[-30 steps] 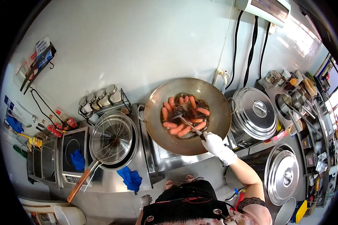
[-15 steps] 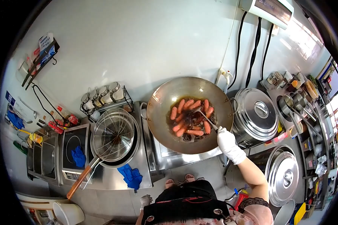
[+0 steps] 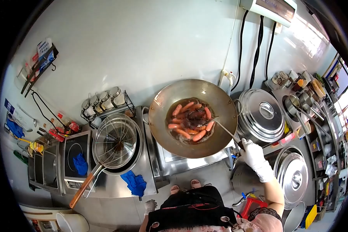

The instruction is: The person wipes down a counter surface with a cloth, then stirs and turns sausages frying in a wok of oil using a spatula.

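My right hand (image 3: 253, 156), in a white glove, is closed around the dark handle of a long metal ladle (image 3: 229, 133). The ladle slopes left into a large wok (image 3: 162, 133), and its head is hidden in dark liquid. Several pinkish-red sausages (image 3: 200, 135) lie in the liquid around a darker mass in the middle. My left hand (image 3: 150, 206), also gloved, hangs low beside the black apron, fingers apart and holding nothing.
Left of the wok, a wire strainer (image 3: 118, 135) with a wooden handle rests over a pot. A blue cloth (image 3: 134, 182) lies at the counter edge. Lidded pots (image 3: 261, 112) stand on the right. A jar rack (image 3: 108, 106) is by the wall. A red stool (image 3: 253, 207) is below.
My right hand has moved right and down, away from the wok rim, drawing the ladle along. The sausages have shifted around in the liquid. My left hand has stayed low.
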Demonstrator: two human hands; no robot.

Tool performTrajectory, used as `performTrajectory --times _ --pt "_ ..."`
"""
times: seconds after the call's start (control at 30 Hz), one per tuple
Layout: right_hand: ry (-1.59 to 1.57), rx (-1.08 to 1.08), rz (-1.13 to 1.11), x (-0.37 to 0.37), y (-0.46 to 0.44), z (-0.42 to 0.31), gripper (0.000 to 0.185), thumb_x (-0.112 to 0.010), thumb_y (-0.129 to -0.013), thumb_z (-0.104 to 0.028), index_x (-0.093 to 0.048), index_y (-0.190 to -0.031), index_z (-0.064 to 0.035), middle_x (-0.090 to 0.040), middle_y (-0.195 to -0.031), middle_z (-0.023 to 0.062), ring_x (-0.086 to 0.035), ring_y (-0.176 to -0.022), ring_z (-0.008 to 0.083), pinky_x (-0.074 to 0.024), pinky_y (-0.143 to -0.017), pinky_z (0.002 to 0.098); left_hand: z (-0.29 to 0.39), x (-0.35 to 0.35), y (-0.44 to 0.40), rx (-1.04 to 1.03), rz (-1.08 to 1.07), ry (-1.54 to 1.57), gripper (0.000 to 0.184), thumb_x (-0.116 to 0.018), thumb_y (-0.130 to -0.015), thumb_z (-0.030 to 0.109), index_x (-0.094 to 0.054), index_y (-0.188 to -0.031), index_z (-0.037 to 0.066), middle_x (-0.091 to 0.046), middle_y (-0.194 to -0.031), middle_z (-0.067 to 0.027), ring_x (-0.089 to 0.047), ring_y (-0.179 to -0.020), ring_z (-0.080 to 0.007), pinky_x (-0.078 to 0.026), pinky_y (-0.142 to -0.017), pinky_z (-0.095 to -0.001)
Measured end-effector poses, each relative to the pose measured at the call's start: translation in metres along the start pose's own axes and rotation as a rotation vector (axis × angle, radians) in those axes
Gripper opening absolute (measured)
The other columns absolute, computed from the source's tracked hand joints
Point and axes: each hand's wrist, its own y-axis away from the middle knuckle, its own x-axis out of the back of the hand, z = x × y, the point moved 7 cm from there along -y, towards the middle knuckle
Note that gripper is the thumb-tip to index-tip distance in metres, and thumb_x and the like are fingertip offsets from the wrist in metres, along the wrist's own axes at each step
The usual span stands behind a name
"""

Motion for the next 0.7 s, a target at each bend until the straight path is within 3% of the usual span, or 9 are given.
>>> performTrajectory --times 0.27,0.33,0.4,0.57,0.67,0.7 --pt "0.010 -0.013 -0.079 0.003 0.022 0.003 0.033 -0.064 -0.071 -0.012 -0.061 -0.102 0.0014 -0.061 -0.072 0.0120 -0.063 -0.060 0.0281 -0.0505 -0.053 0.0363 -0.007 -0.003 -0.003 0.062 -0.080 0.062 0.025 -0.055 -0.087 0.024 -0.060 -0.088 0.000 -0.060 -0.064 -0.0122 -0.055 -0.047 -0.0215 -0.039 -0.040 -0.0314" --pt "0.000 0.009 -0.012 -0.006 0.019 -0.005 0.022 -0.062 -0.072 -0.009 -0.061 -0.092 0.0009 -0.061 -0.070 0.0142 -0.063 -0.060 0.0284 -0.0508 -0.053 0.0375 0.009 -0.003 0.015 0.114 -0.057 -0.022 0.024 -0.055 -0.085 0.024 -0.060 -0.088 0.000 -0.060 -0.065 -0.0127 -0.056 -0.047 -0.0227 -0.039 -0.041 -0.0321" --pt "-0.053 -0.067 -0.179 -0.031 0.014 -0.008 0.032 -0.066 -0.072 -0.015 -0.059 -0.100 -0.0003 -0.062 -0.079 0.0176 -0.063 -0.072 0.0340 -0.0507 -0.061 0.0421 -0.002 -0.003 0.001 0.109 -0.051 0.011 0.024 -0.054 -0.084 0.023 -0.060 -0.088 0.000 -0.060 -0.065 -0.0131 -0.055 -0.047 -0.0230 -0.039 -0.041 -0.0319" --pt "-0.122 -0.003 -0.141 -0.066 -0.006 -0.029 0.023 -0.065 -0.076 -0.019 -0.058 -0.089 -0.0020 -0.062 -0.075 0.0171 -0.063 -0.069 0.0342 -0.0505 -0.061 0.0427 -0.002 0.000 -0.004 0.109 -0.019 0.051 0.023 -0.053 -0.083 0.020 -0.060 -0.088 -0.001 -0.060 -0.066 -0.0146 -0.055 -0.048 -0.0233 -0.039 -0.041 -0.0316" --pt "-0.142 -0.050 -0.164 -0.084 -0.020 -0.043 0.027 -0.066 -0.074 -0.018 -0.058 -0.093 -0.0013 -0.062 -0.077 0.0168 -0.063 -0.073 0.0348 -0.0503 -0.063 0.0439 0.008 0.000 0.010 0.135 -0.106 0.147 0.021 -0.054 -0.083 0.019 -0.059 -0.087 -0.001 -0.060 -0.066 -0.0148 -0.056 -0.048 -0.0240 -0.039 -0.041 -0.0320" --pt "-0.183 -0.018 -0.160 -0.084 -0.025 -0.050 0.026 -0.066 -0.075 -0.018 -0.058 -0.093 -0.0007 -0.063 -0.078 0.0170 -0.064 -0.071 0.0354 -0.0508 -0.064 0.0430 0.010 0.000 0.014 0.109 -0.106 0.030 0.019 -0.055 -0.082 0.018 -0.059 -0.086 0.000 -0.060 -0.065 -0.0142 -0.056 -0.048 -0.0237 -0.040 -0.041 -0.0324"
